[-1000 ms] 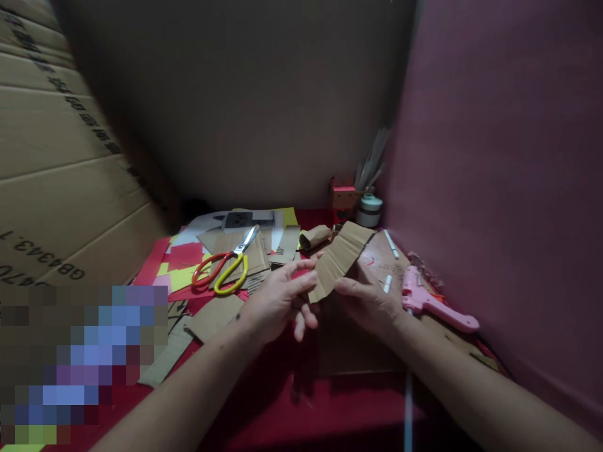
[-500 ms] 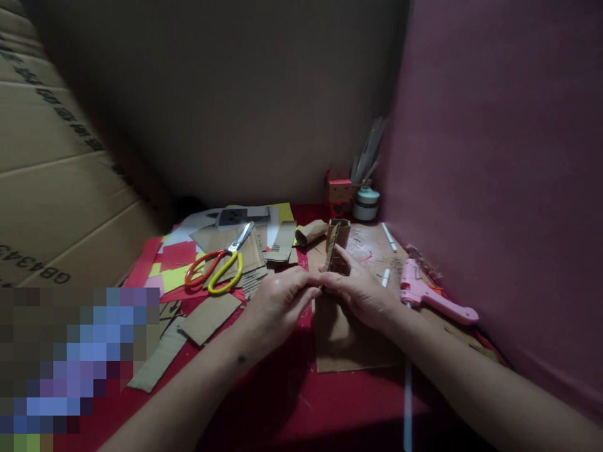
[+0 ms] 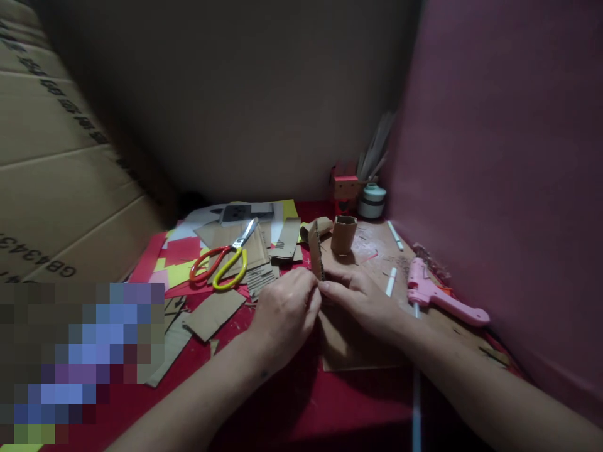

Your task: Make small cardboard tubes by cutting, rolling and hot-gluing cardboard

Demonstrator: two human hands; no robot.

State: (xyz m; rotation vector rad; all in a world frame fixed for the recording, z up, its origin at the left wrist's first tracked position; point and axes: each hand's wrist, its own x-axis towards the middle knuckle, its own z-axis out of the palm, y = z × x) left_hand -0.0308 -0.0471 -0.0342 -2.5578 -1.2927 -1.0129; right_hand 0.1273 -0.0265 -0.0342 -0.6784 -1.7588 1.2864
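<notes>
Both my hands meet around a narrow strip of corrugated cardboard (image 3: 316,250), which stands up from my fingers with its cut edge showing. My left hand (image 3: 289,307) is closed on the strip's near end. From the other side my right hand (image 3: 355,292) grips it, thumb towards the left fingers. The strip's lower end is hidden by my fingers. Just beyond, a short cardboard tube (image 3: 344,236) stands upright on a cardboard sheet (image 3: 360,351). Behind the strip a rolled cardboard piece (image 3: 325,225) lies on its side.
Scissors with red and yellow handles (image 3: 226,258) lie left on paper and cardboard scraps (image 3: 217,314). A pink glue gun (image 3: 443,295) with a long glue stick rests right, near white sticks (image 3: 394,236). A small cardboard figure (image 3: 346,188) and a pale green jar (image 3: 372,201) stand behind.
The strip has turned and now leans left, away from the upright tube, which shows fully. My right hand's fingers have come down lower on it. The view has shifted slightly.
</notes>
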